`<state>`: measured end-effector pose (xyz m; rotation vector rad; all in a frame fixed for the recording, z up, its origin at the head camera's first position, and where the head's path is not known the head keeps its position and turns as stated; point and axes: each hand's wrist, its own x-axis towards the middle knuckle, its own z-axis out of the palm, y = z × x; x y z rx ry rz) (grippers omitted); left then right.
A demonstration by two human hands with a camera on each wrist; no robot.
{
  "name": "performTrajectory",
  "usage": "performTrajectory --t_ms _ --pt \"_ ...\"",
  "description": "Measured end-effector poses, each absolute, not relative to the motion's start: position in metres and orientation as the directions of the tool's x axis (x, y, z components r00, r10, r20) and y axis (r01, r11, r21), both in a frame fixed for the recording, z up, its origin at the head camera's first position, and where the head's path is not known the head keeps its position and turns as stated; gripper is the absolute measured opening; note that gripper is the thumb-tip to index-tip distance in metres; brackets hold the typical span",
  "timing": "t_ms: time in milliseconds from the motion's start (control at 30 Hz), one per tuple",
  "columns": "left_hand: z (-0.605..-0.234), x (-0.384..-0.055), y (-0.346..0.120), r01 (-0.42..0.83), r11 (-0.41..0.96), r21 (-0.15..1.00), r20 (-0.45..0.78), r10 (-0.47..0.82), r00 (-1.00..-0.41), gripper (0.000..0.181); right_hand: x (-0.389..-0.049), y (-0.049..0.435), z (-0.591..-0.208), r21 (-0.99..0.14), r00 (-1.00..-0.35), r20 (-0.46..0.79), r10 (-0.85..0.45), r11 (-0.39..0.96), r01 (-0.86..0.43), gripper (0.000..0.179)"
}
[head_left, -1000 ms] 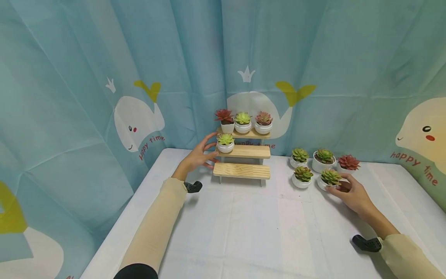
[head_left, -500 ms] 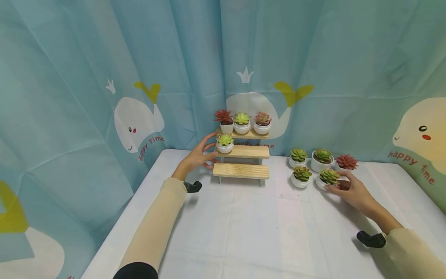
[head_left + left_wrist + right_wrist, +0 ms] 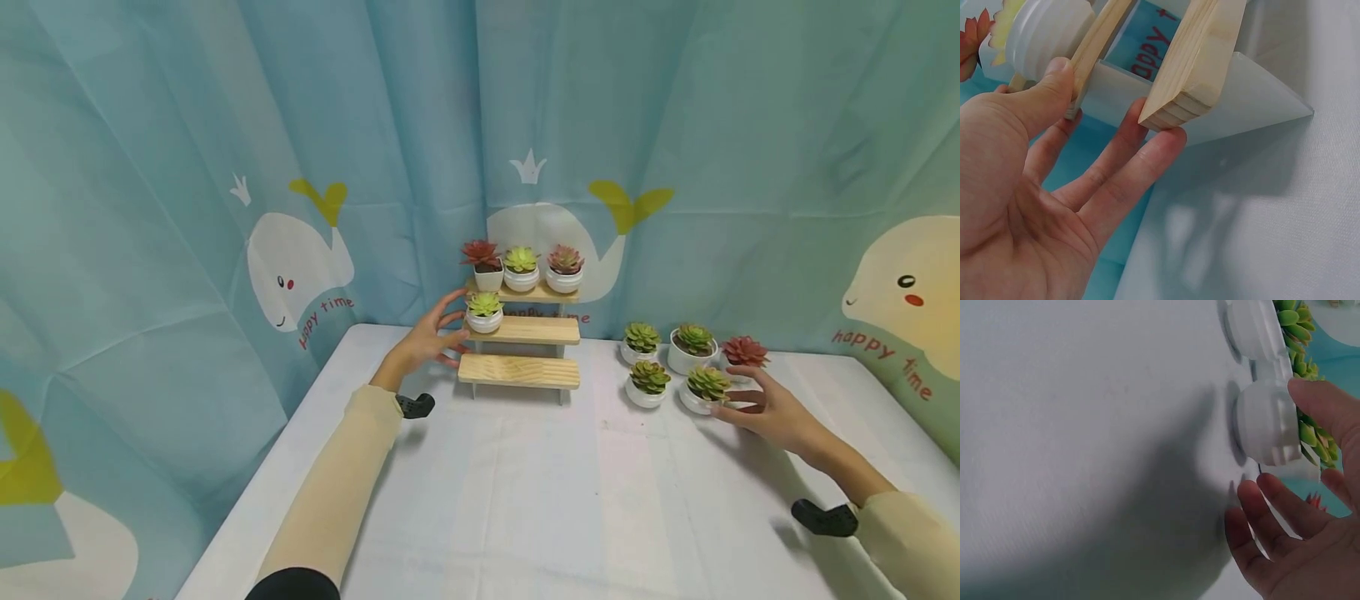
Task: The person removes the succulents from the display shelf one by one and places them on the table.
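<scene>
My left hand (image 3: 427, 335) is at the left end of a three-step wooden stand (image 3: 519, 371). In the left wrist view its thumb touches the middle plank, and spread fingertips rest against the ends of the planks (image 3: 1185, 100). My right hand (image 3: 772, 412) is beside a green succulent in a white pot (image 3: 697, 402), which stands on the table. In the right wrist view the thumb overlaps the rim of this pot (image 3: 1266, 425), while the other fingers (image 3: 1250, 540) are spread away from it. A yellow-green potted succulent (image 3: 484, 312) sits on the middle plank's left end.
On the top plank stand a dark red succulent (image 3: 482, 262), a yellow-green one (image 3: 521, 268) and a pink one (image 3: 565, 268). Green potted succulents (image 3: 648, 383) and a red one (image 3: 745, 352) are grouped around the right hand's pot. A whale-print curtain (image 3: 420, 150) hangs behind the table (image 3: 540, 483).
My right hand has eased off the front green succulent's pot, its fingers spreading and its wrist shifting right. The pot stays in place. My left hand keeps its position at the stand.
</scene>
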<state>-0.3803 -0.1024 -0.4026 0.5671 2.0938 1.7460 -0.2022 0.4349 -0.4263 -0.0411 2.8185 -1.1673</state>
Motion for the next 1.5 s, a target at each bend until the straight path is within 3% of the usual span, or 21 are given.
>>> performTrajectory --t_ms 267,567,1500 --pt "-0.404 -0.381 -0.102 0.079 0.157 0.984 -0.014 0.516 -0.857 0.080 -0.196 0.441 -0.411 -0.709 -0.995 -0.032 -0.092 0.704 -0.042 0.089" --pt "-0.404 -0.381 -0.102 0.081 0.154 0.985 -0.011 0.519 -0.855 0.080 -0.195 0.448 -0.397 -0.670 -0.987 0.110 -0.122 0.724 -0.164 0.081" --pt "-0.402 -0.378 -0.103 0.099 0.173 0.980 -0.006 0.520 -0.854 0.079 -0.210 0.435 -0.351 -0.631 -0.981 0.140 -0.136 0.751 -0.194 0.079"
